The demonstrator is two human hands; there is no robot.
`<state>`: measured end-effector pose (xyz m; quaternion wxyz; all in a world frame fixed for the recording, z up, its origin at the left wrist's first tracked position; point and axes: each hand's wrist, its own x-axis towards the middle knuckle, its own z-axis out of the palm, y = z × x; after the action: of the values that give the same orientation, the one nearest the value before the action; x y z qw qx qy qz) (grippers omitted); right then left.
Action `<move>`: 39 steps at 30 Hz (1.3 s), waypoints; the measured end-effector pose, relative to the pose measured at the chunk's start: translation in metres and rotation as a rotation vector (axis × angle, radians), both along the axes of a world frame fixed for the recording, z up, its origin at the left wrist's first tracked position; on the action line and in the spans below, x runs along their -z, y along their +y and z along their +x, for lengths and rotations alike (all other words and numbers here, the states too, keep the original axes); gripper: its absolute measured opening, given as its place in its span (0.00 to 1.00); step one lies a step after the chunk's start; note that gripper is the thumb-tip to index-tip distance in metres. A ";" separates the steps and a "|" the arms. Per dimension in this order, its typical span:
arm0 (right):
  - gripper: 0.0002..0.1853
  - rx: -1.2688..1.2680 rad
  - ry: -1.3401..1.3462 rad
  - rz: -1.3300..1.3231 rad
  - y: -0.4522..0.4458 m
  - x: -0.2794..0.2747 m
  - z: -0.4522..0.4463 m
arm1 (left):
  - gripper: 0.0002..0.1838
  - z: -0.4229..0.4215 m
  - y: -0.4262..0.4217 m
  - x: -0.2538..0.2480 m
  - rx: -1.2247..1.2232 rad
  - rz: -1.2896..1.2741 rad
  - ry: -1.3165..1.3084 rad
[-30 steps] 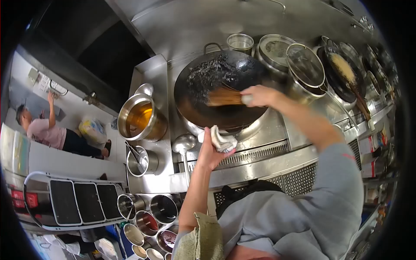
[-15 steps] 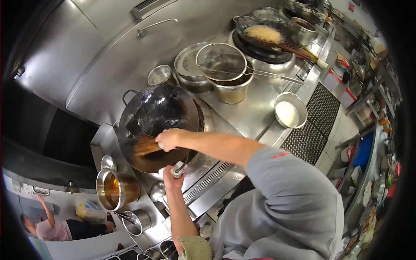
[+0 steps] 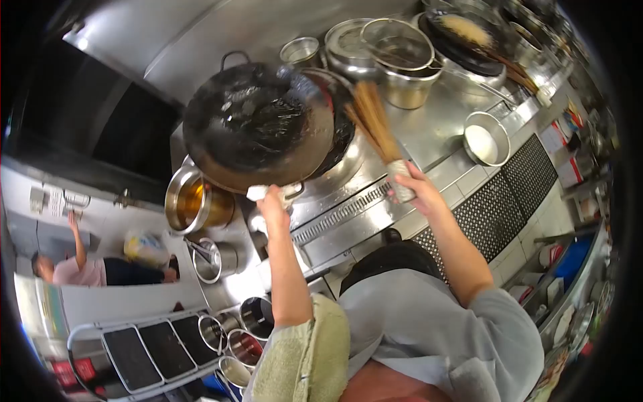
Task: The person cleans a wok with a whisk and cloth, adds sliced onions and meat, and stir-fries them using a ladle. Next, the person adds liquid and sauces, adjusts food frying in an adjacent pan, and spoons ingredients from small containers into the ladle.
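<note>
My left hand [image 3: 273,206] is closed around the near handle of a big black wok [image 3: 261,127], with a white cloth [image 3: 258,193] between hand and handle. The wok is tilted and raised off its burner [image 3: 345,144]; its inside looks wet and shiny. In my right hand [image 3: 418,191] is a bamboo wok brush [image 3: 376,120], gripped by its pale wrapped end. Its bristles point up and away, to the right of the wok and apart from it.
A pot of amber liquid [image 3: 199,201] stands left of the wok. Behind are a wire strainer [image 3: 398,43] over a steel pot [image 3: 410,90] and a second wok [image 3: 462,40]. A pan with white contents [image 3: 487,139] sits at right. Another person [image 3: 87,268] is at far left.
My right hand has lifted the brush out of the wok and moved it right. My left hand has raised and tilted the wok off the burner. The view has shifted.
</note>
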<state>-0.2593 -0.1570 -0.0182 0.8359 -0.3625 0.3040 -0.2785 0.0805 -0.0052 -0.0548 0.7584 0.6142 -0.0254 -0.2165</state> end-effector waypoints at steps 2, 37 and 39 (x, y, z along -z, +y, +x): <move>0.38 -0.031 0.091 -0.073 0.000 0.009 -0.026 | 0.16 -0.009 0.000 -0.009 -0.002 0.028 -0.033; 0.36 -0.913 0.978 -1.932 -0.092 -0.162 0.072 | 0.20 -0.096 0.003 0.021 -0.284 0.254 -0.758; 0.37 -0.650 0.914 -2.117 -0.103 -0.192 0.066 | 0.20 -0.098 0.002 0.025 -0.299 0.278 -0.792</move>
<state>-0.1937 -0.2600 0.1743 -0.0314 -0.9957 0.0869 -0.0117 -0.0174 -0.0027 -0.0799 0.6235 0.7427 -0.1954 0.1464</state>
